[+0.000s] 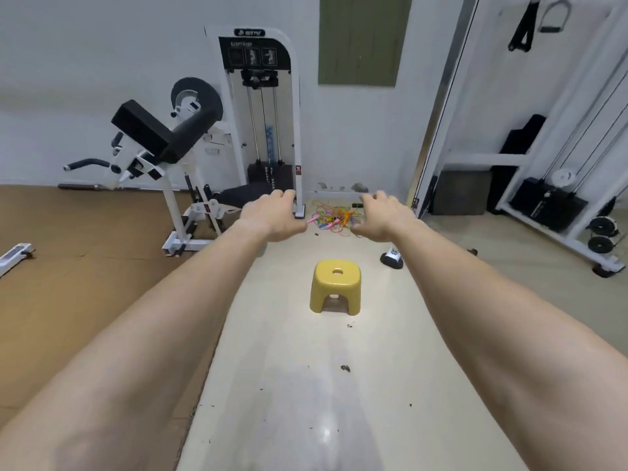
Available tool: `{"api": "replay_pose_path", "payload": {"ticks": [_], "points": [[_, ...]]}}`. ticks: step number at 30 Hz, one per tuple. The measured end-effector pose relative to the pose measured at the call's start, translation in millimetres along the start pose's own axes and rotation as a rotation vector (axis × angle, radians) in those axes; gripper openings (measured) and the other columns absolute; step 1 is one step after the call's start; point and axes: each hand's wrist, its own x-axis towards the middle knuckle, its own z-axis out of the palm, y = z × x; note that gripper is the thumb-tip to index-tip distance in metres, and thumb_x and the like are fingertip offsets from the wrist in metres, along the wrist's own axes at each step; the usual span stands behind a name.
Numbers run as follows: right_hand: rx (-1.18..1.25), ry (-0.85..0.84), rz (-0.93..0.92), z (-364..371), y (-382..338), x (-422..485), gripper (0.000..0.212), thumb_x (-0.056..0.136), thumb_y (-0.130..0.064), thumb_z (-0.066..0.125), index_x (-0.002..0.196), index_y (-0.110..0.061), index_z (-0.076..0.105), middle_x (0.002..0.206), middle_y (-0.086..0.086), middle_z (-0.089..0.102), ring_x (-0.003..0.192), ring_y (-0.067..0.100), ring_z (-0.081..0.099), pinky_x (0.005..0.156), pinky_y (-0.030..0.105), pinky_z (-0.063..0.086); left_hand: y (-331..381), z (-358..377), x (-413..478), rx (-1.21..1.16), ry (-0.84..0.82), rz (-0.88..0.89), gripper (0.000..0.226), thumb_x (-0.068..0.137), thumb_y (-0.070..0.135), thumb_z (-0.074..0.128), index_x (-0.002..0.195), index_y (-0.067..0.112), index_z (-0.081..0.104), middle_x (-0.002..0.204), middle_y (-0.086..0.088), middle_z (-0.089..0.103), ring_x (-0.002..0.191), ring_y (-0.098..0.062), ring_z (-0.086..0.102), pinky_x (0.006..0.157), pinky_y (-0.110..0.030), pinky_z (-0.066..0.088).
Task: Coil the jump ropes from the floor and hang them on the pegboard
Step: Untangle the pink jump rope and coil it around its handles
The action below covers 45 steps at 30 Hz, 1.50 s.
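Gym room, weight-stack machine, cable station, padded bench

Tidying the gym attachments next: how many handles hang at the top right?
2: a black strap handle and, just right of it, a grey stirrup handle, both near the top edge; more may hang above, unseen.

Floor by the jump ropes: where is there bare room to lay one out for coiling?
Bare pale floor lies between the jump ropes and the yellow stool, and a longer stretch runs nearer than the stool. It is crowded left of the pile at the weight machine's foot, and right where a small black-and-white object sits.
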Motion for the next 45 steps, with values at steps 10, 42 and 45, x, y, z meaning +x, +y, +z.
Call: {"api": "replay_pose_path", "payload": {"ticks": [10, 42, 45], "points": [[0.077, -0.111, 0.085, 56.3, 58.5, 282.4, 0.065, 0.086, -0.052, 0.06, 0.137, -0.015, 0.044, 0.138, 0.015, 0.045, 0.128, 0.036, 0.045, 0.098, 0.046, 0.044, -29.5, 71.5, 290.2, 0.001, -0.166, 0.026, 0.072, 0.088, 0.05, 0.057, 0.149, 0.019, 0.034, 0.148, -0.008, 0.044, 0.132, -0.028, 0.047, 0.1, -0.045, 0.047], [0.155, -0.497, 0.258, 175.9, 177.3, 1233.0, 0.073, 0.089, -0.052, 0.061, 0.142, -0.005, 0.043, 0.142, 0.022, 0.049, 0.129, 0.037, 0.048, 0.105, 0.045, 0.043, -152.3, 243.0, 1254.1, -0.247, -0.695, 0.091, 0.063, 0.095, 0.043, 0.057, 0.147, 0.015, 0.038, 0.146, -0.01, 0.048, 0.13, -0.03, 0.048, 0.106, -0.04, 0.041], [0.175, -0.518, 0.279, 192.5, 200.3, 1291.4, 0.07, 0.086, -0.048, 0.061, 0.141, -0.008, 0.044, 0.143, 0.02, 0.048, 0.129, 0.036, 0.048, 0.104, 0.047, 0.045, -150.3, 267.3, 1309.6, -0.231, -0.754, 0.105, 0.063, 0.093, 0.044, 0.057, 0.147, 0.016, 0.039, 0.144, -0.011, 0.05, 0.126, -0.031, 0.051, 0.103, -0.042, 0.044]]}}
